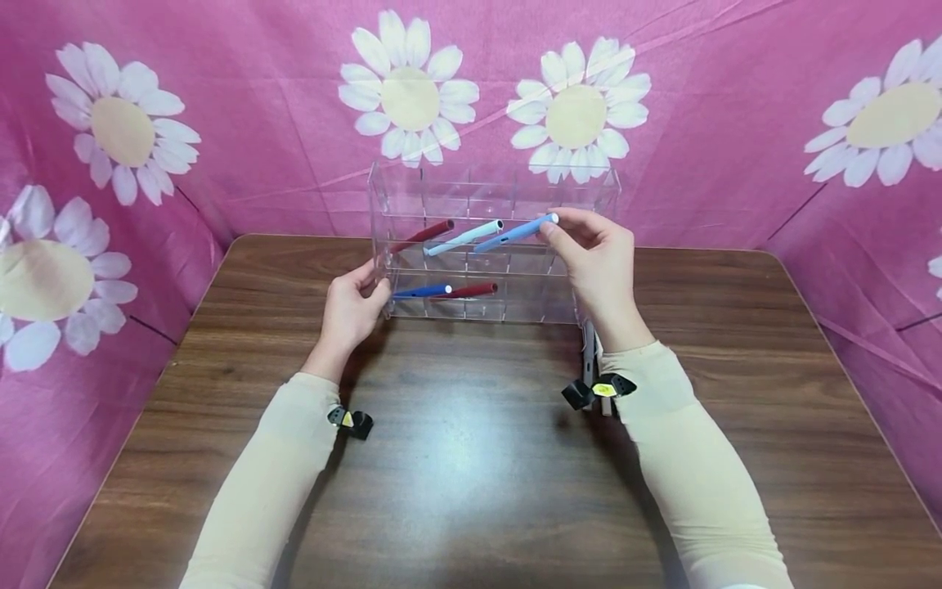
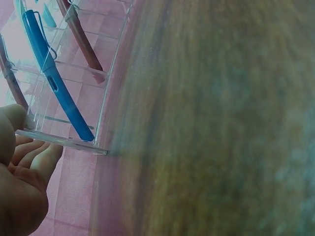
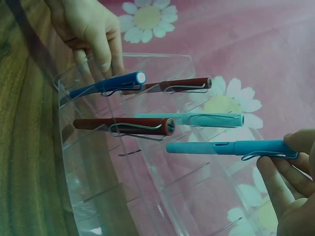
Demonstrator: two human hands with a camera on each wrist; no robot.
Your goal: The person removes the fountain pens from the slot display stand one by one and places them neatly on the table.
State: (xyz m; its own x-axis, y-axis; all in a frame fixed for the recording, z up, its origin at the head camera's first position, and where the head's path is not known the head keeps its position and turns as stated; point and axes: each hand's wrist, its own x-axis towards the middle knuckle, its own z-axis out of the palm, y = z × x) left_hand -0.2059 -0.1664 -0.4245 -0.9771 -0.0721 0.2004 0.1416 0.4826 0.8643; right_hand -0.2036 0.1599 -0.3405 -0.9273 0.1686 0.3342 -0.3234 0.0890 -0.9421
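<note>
A clear divided pen stand point(image 1: 526, 298) stands at the back of the table. My left hand point(image 1: 353, 307) grips its left side wall between thumb and fingers. My right hand point(image 1: 603, 262) pinches a light blue pen point(image 3: 202, 148) by its capped end. The pen's other end points toward the upper tier; whether it touches the stand I cannot tell. Left of it in that tier lie a pale turquoise pen point(image 1: 465, 237) and a dark red pen point(image 1: 425, 235). A dark blue pen point(image 2: 61, 93) and another dark red pen point(image 1: 473, 290) lie in the lower tier.
Grey, narrow objects point(image 1: 588, 360) lie on the brown wooden table point(image 1: 456, 491) by my right wrist, partly hidden by the sleeve and wrist camera. A pink cloth point(image 1: 280, 123) with white flowers hangs behind the table and at both sides.
</note>
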